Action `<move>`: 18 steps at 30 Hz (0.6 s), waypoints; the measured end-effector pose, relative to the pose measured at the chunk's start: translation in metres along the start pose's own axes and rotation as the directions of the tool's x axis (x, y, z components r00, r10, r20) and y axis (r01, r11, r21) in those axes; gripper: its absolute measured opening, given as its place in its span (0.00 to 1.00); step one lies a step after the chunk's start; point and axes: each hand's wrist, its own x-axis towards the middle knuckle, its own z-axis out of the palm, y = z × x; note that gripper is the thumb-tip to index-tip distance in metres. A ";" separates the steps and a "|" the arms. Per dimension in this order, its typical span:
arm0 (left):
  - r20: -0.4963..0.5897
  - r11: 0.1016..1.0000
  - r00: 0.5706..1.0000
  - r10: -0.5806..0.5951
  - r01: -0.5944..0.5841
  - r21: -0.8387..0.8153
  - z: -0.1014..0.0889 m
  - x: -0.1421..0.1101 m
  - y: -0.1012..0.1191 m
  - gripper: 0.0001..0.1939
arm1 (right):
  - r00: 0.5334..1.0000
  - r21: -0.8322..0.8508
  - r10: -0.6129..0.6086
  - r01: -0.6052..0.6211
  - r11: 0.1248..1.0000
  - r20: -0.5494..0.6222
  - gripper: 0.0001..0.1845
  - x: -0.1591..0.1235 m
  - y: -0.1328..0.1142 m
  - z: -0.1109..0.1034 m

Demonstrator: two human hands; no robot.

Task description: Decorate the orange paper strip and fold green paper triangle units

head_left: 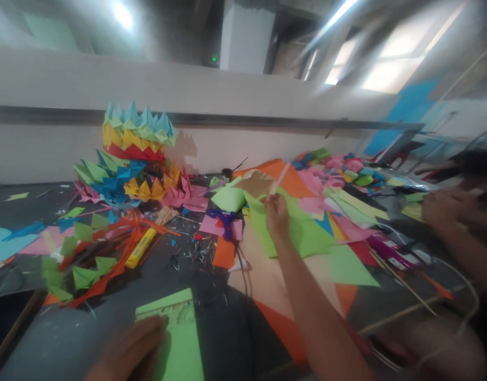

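At the bottom of the view my left hand (134,344) is closed, its fingers bent over the left end of a clear stencil ruler (180,313). Under that ruler lies a light green sheet of paper (183,352), flat on the dark table. My right hand (277,214) reaches forward over a pile of coloured paper, fingers pinched together. A thin whitish strip (283,173) sticks up from its fingertips, too blurred to name. Brown paper (255,182) and a bright green sheet (302,227) lie about this hand.
Stacked folded-paper rings (136,129) stand at the back left. Nearer are an orange-and-green ring (104,280), a yellow box-cutter-like tool (140,247) and a blue glue gun (226,222) with its cord. Another person's hand (441,211) is at the right.
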 end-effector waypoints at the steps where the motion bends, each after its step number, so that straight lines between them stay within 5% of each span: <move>1: 0.015 1.000 1.000 0.002 -0.002 0.011 -0.001 0.000 0.000 0.13 | 1.000 0.071 0.023 -0.022 0.997 -0.019 0.13 0.002 -0.002 0.000; 8: 0.172 0.984 0.977 0.126 -0.145 0.103 -0.010 0.005 -0.007 0.14 | 0.982 0.413 0.177 -0.136 0.900 -0.061 0.17 0.014 -0.013 -0.014; 18: 0.173 0.971 0.974 0.146 -0.175 0.164 -0.015 0.008 -0.001 0.13 | 0.980 0.455 0.199 -0.187 0.871 0.023 0.31 0.007 -0.023 -0.020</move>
